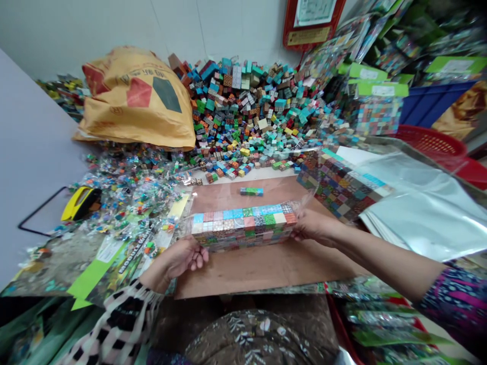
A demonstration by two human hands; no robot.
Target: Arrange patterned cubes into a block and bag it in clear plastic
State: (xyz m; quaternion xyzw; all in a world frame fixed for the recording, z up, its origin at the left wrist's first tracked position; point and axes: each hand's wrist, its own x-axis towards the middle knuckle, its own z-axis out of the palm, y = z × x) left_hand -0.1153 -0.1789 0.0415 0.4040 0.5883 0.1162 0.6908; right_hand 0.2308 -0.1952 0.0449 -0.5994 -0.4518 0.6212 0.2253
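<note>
- we face a pale wall (114,25) at the back of the room, with a red-framed notice (312,20) hung on it at upper right.
- our surface (34,142) is pale grey at the left and almost buried elsewhere; a brown board (258,268) lies on it right in front of us.
- a great heap of small coloured cubes (251,106) is piled against the wall, spilling down to the far edge of the board.
- left of the heap sits a bulging yellow sack (137,101), tilted forward over a litter of small clear packets (129,187).
- on the right lie shiny clear plastic sheets (422,208), with a red basket (433,142) and a blue crate (429,101) behind them, and packed bags with green header cards (376,91) stacked further back.
- a flat block of cubes in clear film (338,185) rests tilted at the board's right far corner.
- green printed cards (110,263) lie at the near left; a yellow and black tool (79,203) sits beyond them.
- we hold a long brick of coloured cubes (243,228) in a clear bag, just above the board's middle, lengthwise between both hands.
- our left hand (182,258) has its grip curled around the brick's left end.
- our right hand (315,225) has its grip closed on the right end.
- a tiny row of cubes (251,191) lies alone on the board beyond the brick.
</note>
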